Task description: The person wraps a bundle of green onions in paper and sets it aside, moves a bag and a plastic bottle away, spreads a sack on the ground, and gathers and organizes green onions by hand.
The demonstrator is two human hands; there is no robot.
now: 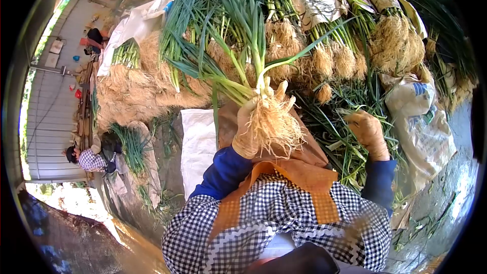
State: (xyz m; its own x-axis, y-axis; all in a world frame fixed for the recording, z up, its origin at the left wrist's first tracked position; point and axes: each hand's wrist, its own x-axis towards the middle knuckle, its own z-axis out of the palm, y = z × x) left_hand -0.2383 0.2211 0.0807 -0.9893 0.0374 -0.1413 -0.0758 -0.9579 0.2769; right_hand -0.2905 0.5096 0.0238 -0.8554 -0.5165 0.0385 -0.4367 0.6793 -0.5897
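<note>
Rough fibre, checked cloth, wet shine

The roots of the held bunch (276, 124) look dry, matt and stringy; its stems are smooth, its leaves matt with a faint waxy look. Piled roots (127, 96) behind are equally coarse and wiry. The smock (269, 200) is soft, matt checked cloth with zigzag trim; the sleeve (220, 170) is plain blue cloth, wrinkled. The apron (323, 208) is smooth, plastic or leather, hard to tell which. A white sack (198, 134) looks like matt woven plastic, while the printed sack (421, 127) is creased with slight sheen. The wall (53, 147) looks like ribbed sheet metal; the floor (459, 182) at right shines as if wet
</note>
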